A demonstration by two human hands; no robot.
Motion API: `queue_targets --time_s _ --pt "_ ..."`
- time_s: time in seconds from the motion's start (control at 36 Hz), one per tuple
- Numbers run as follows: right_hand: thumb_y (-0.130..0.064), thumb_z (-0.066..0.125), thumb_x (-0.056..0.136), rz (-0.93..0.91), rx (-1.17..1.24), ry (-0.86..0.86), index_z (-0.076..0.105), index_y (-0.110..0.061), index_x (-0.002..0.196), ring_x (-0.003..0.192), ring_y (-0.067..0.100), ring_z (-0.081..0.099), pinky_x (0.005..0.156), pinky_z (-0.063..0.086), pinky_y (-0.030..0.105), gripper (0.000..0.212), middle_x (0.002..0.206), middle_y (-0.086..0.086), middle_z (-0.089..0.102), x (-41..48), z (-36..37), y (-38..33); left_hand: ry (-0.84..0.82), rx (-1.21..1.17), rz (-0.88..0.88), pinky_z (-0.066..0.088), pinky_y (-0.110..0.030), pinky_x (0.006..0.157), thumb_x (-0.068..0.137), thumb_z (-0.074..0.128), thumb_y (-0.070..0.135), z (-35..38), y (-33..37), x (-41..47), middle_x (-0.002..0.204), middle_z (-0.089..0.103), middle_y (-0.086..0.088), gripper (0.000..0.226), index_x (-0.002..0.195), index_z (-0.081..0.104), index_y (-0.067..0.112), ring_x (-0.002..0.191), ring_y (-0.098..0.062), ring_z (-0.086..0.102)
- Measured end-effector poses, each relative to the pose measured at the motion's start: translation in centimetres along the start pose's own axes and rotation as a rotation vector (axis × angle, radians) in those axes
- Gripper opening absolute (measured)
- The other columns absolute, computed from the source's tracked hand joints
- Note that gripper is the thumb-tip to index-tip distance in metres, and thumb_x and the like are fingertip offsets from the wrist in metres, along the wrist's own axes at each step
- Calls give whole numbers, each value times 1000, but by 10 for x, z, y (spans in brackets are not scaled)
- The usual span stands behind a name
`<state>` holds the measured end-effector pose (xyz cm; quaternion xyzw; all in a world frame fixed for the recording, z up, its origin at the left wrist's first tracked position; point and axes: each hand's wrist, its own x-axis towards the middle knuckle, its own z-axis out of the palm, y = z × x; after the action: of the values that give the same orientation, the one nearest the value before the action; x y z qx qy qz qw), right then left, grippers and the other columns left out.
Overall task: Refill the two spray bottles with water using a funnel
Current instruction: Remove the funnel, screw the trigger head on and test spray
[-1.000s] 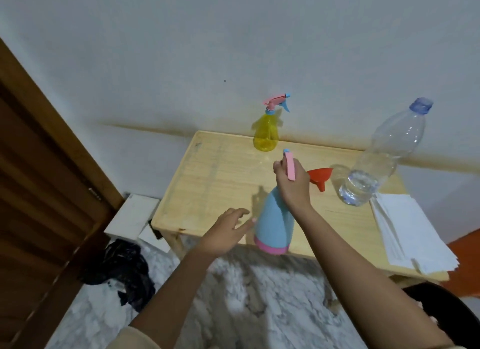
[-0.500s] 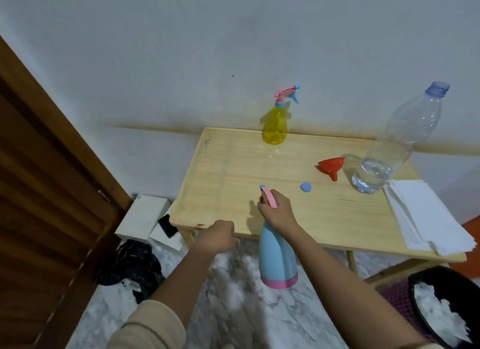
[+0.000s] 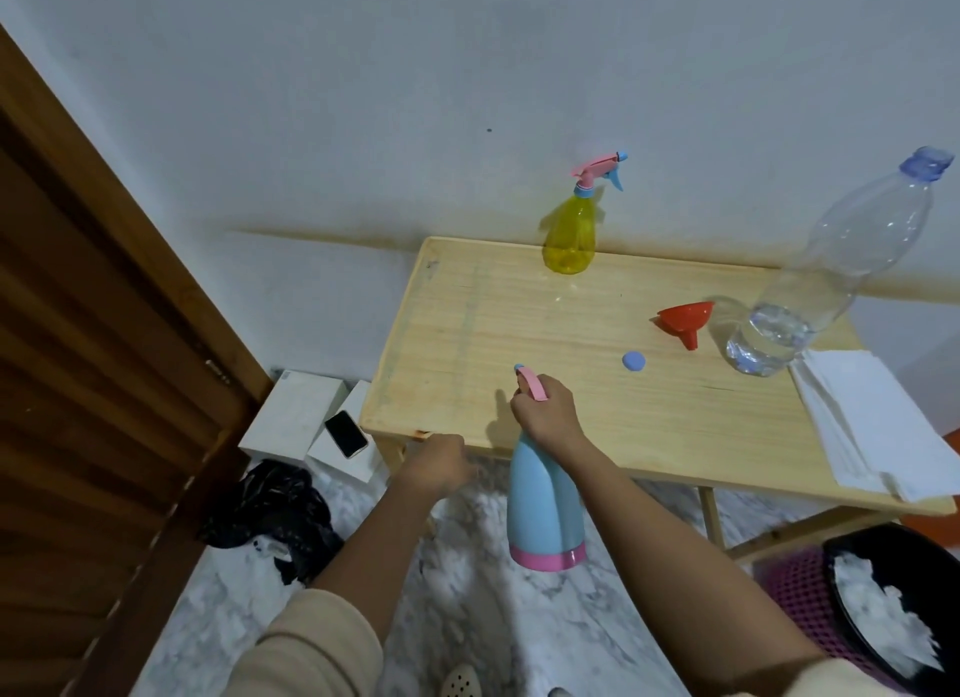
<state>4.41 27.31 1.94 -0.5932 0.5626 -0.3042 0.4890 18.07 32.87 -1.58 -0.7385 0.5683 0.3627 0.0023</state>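
I hold the blue bottle (image 3: 543, 509) by its neck with my right hand (image 3: 545, 418). My fingers are wrapped tight around the neck, just under the pink trigger (image 3: 534, 383). The bottle hangs in the air in front of the table (image 3: 519, 333), off its near edge and above the floor (image 3: 467, 608). My left hand (image 3: 439, 465) is curled into a loose fist by the near edge of the table. It looks empty, but I cannot tell for sure.

The yellow bottle (image 3: 570, 239) stands at the back of the table by the wall, with its spray top on. The red funnel (image 3: 685, 320) lies on its side, near the big water bottle (image 3: 810, 291). That one has only a little water at the bottom. A small blue cap (image 3: 634, 361) lies near the funnel.

I think the job has hardly begun. Both spray tops look on, the funnel is in no bottle, and I see no water being poured. I cannot tell how full the blue bottle is.

The middle of the table is bare, so there is room to set the bottle down. On the right are papers (image 3: 872, 426) that hang over the edge. A bin (image 3: 800, 592) sits on the floor to the right, and a phone (image 3: 346, 434) lies on boxes to the left.
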Motion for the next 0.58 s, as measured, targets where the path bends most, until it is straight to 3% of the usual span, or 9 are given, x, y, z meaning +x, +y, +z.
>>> queue_targets --time_s 0.06,0.17,0.22,0.31,0.36,0.5,0.58 --pt "-18 38 64 -18 -20 -7 21 -16 60 53 13 17 47 17 21 18 58 -1 22 -4 1 -1 6 -19 -8 35 -29 67 91 56 19 1 -3 0 85 47 -7 16 85 47 7 76 -21 44" --pt "-19 36 58 49 -43 -48 32 -17 56 57 16 20 54 19 30 5 59 3 24 -5 2 -2 12 -46 -19 33 -28 66 91 54 18 3 -9 3 73 39 0 24 73 41 11 69 -18 39" --pt "-15 38 65 40 -34 -42 32 -24 55 59 18 23 57 22 30 15 62 8 28 -3 3 -2 23 -44 -24 33 -28 66 92 54 19 4 -12 6 71 36 1 31 67 35 15 65 -15 36" --pt "-4 42 75 27 -36 -19 30 -11 60 62 20 26 61 23 31 19 63 8 30 0 5 -1 15 -39 -41 34 -29 65 92 55 17 6 -15 9 70 38 0 32 66 36 16 65 -16 39" --pt "1 41 77 24 -47 -22 28 -11 61 58 18 24 60 23 30 25 59 3 29 3 6 -2 19 -19 -51 35 -29 66 92 56 16 6 -17 11 71 38 1 33 66 37 16 65 -15 40" --pt "-2 42 74 -5 -62 -34 27 -18 54 63 20 26 60 24 31 30 63 10 31 6 7 -10 -10 -47 -47 34 -29 70 92 57 24 5 -17 11 72 36 1 33 68 37 14 80 -20 42" --pt "-11 40 66 34 -23 -35 52 -21 63 62 20 30 57 25 30 16 64 10 37 4 7 -13 3 -117 -55 34 -30 64 90 53 20 7 -19 14 74 48 -7 37 61 31 16 76 -22 50"
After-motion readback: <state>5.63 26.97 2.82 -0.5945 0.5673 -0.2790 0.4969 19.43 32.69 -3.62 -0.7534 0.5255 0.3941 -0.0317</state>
